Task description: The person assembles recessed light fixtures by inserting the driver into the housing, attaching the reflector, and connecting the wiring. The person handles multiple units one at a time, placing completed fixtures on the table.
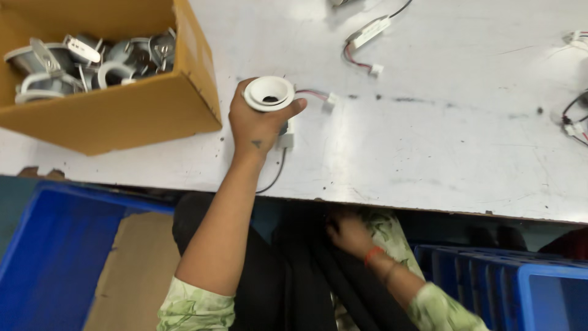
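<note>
My left hand (257, 125) is wrapped around a small round white downlight fitting (269, 93), held upright over the white table (429, 141). Red and white wires with a white plug (329, 100) lead off the fitting to the right, and a black cable (274, 178) hangs from it toward the table's front edge. My right hand (346, 232) is down below the table edge, resting on dark cloth at my lap; whether its fingers hold anything is unclear.
A cardboard box (141, 107) with several metal lamp fittings stands at the left of the table. A white driver with wires (367, 34) lies at the back. More wires (574, 119) lie at the right edge. Blue crates (55, 257) (520, 282) stand below on both sides.
</note>
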